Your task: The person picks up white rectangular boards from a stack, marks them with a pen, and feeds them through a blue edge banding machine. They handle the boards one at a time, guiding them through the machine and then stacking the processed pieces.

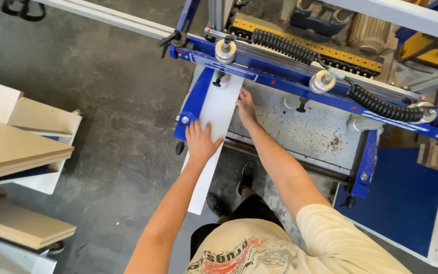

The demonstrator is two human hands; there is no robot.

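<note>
Flat smooth white panel (218, 122) under hands

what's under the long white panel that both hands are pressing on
The white panel rests on the machine's worn grey table, alongside the blue frame; its near end overhangs the concrete floor. The left hand and right hand hide parts.

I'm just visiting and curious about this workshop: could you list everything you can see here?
White panel: one, white, lying on the machine bed, its near end overhanging.
Machine frame: one, blue, across the top.
Machine bed: one, grey and stained, right of the panel.
Clamp cylinders: three visible, silver, along the blue bar.
Coiled hoses: two, black, along the bar.
Stacked boards: several, light brown, left.
Floor: grey concrete.
Shoes: two, dark, below.
Left hand: flat on the panel.
Right hand: on the panel's right edge.
</note>
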